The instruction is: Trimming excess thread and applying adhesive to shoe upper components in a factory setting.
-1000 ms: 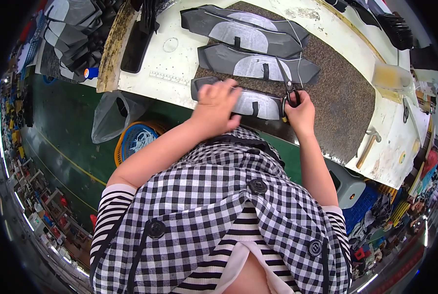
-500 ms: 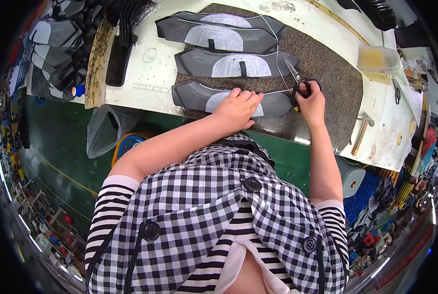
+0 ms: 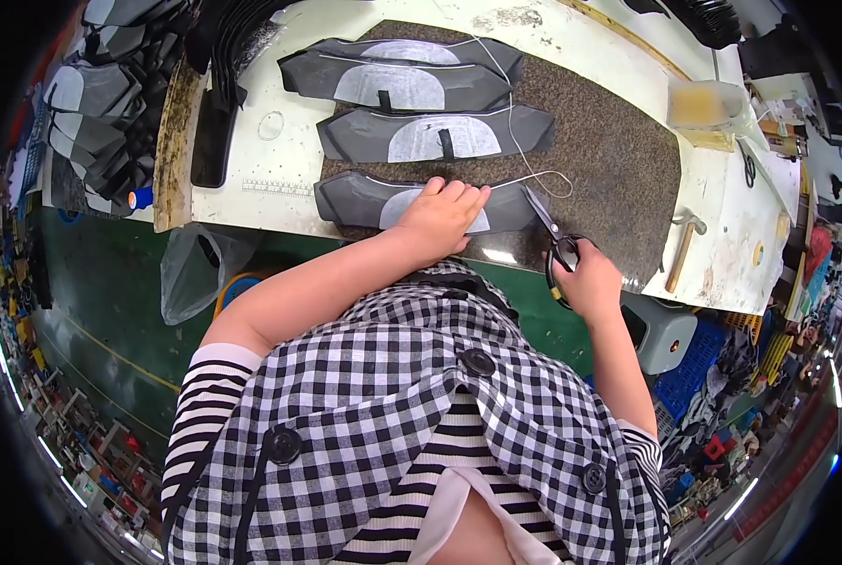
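My left hand (image 3: 441, 218) lies palm down on the nearest dark grey padded panel (image 3: 350, 196), its fingers stretched across the pale half-round patch. Gripped in my right hand (image 3: 592, 281) is a pair of black-handled scissors (image 3: 545, 215), beyond the panel's right end. The blade tips point away from me, close to that end and the white cord (image 3: 524, 155). The cord runs along the panel's upper edge, makes a loose loop at the right and leads back over the farther panels. A second panel (image 3: 345, 137) and further overlapping panels (image 3: 308, 77) lie behind, with pale patches and black tabs.
The panels rest on a brown speckled mat (image 3: 618, 141) on a white table (image 3: 261, 207). A hammer (image 3: 682, 259) and a clear box (image 3: 698, 102) stand to the right. Leftward are a dark phone-like slab (image 3: 212, 141), a wooden board (image 3: 176, 151) and stacked grey panels (image 3: 91, 104).
My right hand has drawn the scissors toward me, away from the cord, and their blades now point farther left. The cord has slackened into a loop. My left hand stays on the panel.
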